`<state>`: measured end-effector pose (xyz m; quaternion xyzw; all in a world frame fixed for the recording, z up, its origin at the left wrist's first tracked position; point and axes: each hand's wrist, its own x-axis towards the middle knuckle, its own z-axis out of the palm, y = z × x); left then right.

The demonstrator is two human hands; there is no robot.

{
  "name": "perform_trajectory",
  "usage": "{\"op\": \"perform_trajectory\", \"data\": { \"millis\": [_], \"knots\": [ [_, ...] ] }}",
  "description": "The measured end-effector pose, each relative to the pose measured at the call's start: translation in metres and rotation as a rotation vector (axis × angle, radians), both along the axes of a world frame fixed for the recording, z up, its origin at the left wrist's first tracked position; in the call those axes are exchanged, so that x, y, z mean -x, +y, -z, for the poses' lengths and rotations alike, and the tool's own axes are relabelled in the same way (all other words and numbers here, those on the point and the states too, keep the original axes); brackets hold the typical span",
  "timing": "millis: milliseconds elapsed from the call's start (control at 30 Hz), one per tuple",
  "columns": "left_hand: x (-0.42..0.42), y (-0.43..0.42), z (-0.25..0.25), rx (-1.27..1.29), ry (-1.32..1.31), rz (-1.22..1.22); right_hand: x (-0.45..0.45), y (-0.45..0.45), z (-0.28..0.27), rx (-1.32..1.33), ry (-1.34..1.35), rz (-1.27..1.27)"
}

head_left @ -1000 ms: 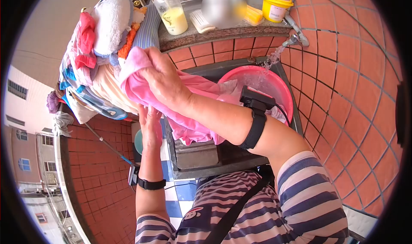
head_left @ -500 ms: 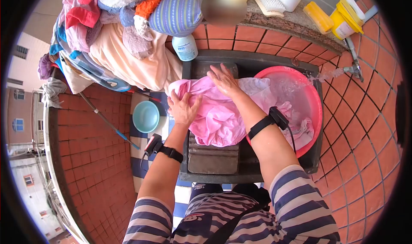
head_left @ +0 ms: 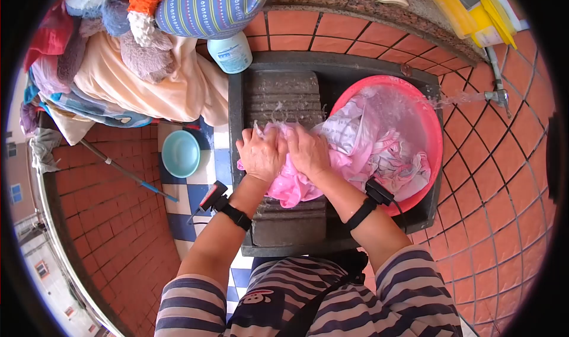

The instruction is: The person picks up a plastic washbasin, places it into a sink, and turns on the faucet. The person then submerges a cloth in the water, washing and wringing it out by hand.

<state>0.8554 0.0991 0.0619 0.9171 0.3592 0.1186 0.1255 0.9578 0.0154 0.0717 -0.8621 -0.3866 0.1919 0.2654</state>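
Note:
Both hands are pressed close together on a wet pink cloth [head_left: 291, 190], bunched up over the ribbed washboard [head_left: 281, 94] of a dark sink [head_left: 237, 100]. My left hand [head_left: 262, 153] has its fingers curled over the cloth's left end. Beside it, my right hand [head_left: 307, 152] grips the same bundle, fingertips buried in the folds. Small splashes show just above the hands. From the bundle, pink and white printed fabric [head_left: 342, 129] trails right into a pinkish-red basin [head_left: 439, 141] of cloudy water.
Water streams from a tap [head_left: 499, 97] into the basin. A pump bottle [head_left: 231, 53] stands at the sink's upper left corner. Piled bedding [head_left: 118, 70] and a striped pillow [head_left: 210, 8] lie at upper left. A light-blue bowl [head_left: 181, 153] sits on the checkered floor.
My right hand has come down from its raised, spread position onto the cloth beside my left. The spread-out cloth is now bunched and gripped, with splashes around it. The view has shifted.

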Motion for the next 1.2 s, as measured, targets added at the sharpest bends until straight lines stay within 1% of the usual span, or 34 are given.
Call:
{"op": "perform_trajectory", "data": {
  "millis": [33,100,133,167,200,233,267,300,333,367,400,433,467,500,533,567,633,667,700,733,767,800,833,900,933,967,1000,1033,1067,1100,1167,1200],
  "knots": [
    [-0.011,0.009,-0.021,0.198,0.191,-0.050,-0.007,0.010,-0.012,0.133,0.140,0.035],
    [-0.019,0.015,-0.021,0.145,0.135,-0.139,-0.015,0.012,0.011,0.129,0.127,0.099],
    [-0.017,0.015,-0.029,0.131,0.116,-0.114,-0.019,0.012,0.016,0.132,0.127,0.152],
    [-0.008,0.011,-0.035,0.162,0.020,0.058,-0.011,0.002,0.003,0.081,0.095,0.169],
    [0.003,0.000,-0.040,0.196,-0.067,0.229,-0.008,-0.010,-0.001,0.035,0.138,0.162],
    [0.019,-0.019,-0.046,0.192,-0.068,0.245,-0.003,-0.022,-0.002,-0.009,0.185,0.153],
    [0.038,-0.040,-0.054,0.048,0.085,0.318,0.001,-0.034,-0.002,-0.016,0.182,0.166],
    [0.049,-0.055,-0.060,-0.099,0.237,0.383,0.004,-0.046,-0.002,-0.037,0.237,0.109],
    [0.051,-0.065,-0.061,-0.107,0.237,0.394,0.009,-0.057,-0.001,-0.058,0.294,0.052],
    [0.053,-0.075,-0.061,-0.077,0.237,0.327,0.013,-0.070,-0.001,-0.066,0.294,0.062],
    [0.052,-0.081,-0.060,-0.052,0.231,0.258,0.016,-0.080,-0.002,-0.300,0.313,0.060],
    [0.048,-0.081,-0.057,-0.065,0.224,0.268,0.017,-0.089,-0.003,-0.536,0.323,0.057],
    [0.043,-0.078,-0.049,-0.037,0.194,0.208,0.018,-0.096,-0.007,-0.700,0.250,0.055],
    [0.037,-0.076,-0.043,-0.007,0.161,0.145,0.018,-0.109,-0.011,-0.709,0.237,0.055],
    [0.033,-0.074,-0.037,-0.014,0.121,0.094,0.017,-0.126,-0.020,-0.612,0.270,0.142],
    [0.029,-0.071,-0.035,0.038,0.053,0.023,0.017,-0.144,-0.027,-0.516,0.308,0.231],
    [0.030,-0.059,-0.031,0.214,-0.180,-0.046,0.011,-0.181,-0.012,-0.559,0.765,0.453],
    [0.033,-0.054,-0.032,0.362,-0.292,-0.176,0.006,-0.202,-0.009,-0.467,0.915,0.531],
    [0.038,-0.048,-0.030,0.749,-0.483,-0.256,0.002,-0.219,-0.007,-0.366,1.067,0.605],
    [0.040,-0.051,-0.047,1.059,-0.672,-0.338,0.000,-0.230,-0.006,-0.381,1.074,0.599],
    [0.040,-0.055,-0.074,1.370,-0.859,-0.413,-0.003,-0.237,-0.005,-0.395,1.212,0.640],
    [0.039,-0.060,-0.099,1.453,-0.943,-0.425,-0.004,-0.241,-0.003,-0.405,1.354,0.679],
    [0.040,-0.065,-0.125,1.437,-0.937,-0.419,-0.004,-0.237,-0.001,-0.418,1.366,0.673],
    [0.041,-0.074,-0.176,1.356,-0.906,-0.217,-0.010,-0.215,-0.001,-0.580,1.650,0.659],
    [0.044,-0.081,-0.202,1.315,-0.887,-0.179,-0.015,-0.198,-0.009,-0.593,1.804,0.718],
    [0.049,-0.088,-0.225,1.273,-0.870,-0.141,-0.017,-0.181,-0.027,-0.602,1.811,0.698],
    [0.062,-0.092,-0.243,1.241,-0.840,-0.105,-0.015,-0.167,-0.057,-0.916,1.798,0.480],
    [0.069,-0.107,-0.267,1.231,-0.888,-0.090,-0.016,-0.156,-0.085,-1.217,1.754,0.249],
    [0.084,-0.118,-0.287,1.174,-0.879,-0.103,-0.022,-0.147,-0.109,-1.218,1.764,0.229],
    [0.102,-0.125,-0.299,1.136,-0.924,-0.060,-0.030,-0.138,-0.133,-1.182,1.751,0.191],
    [0.141,-0.132,-0.325,1.112,-1.029,-0.049,-0.035,-0.120,-0.179,-1.136,1.746,0.136],
    [0.156,-0.146,-0.336,0.926,-1.135,-0.198,-0.034,-0.111,-0.202,-1.148,1.736,0.051]
  ]
}}
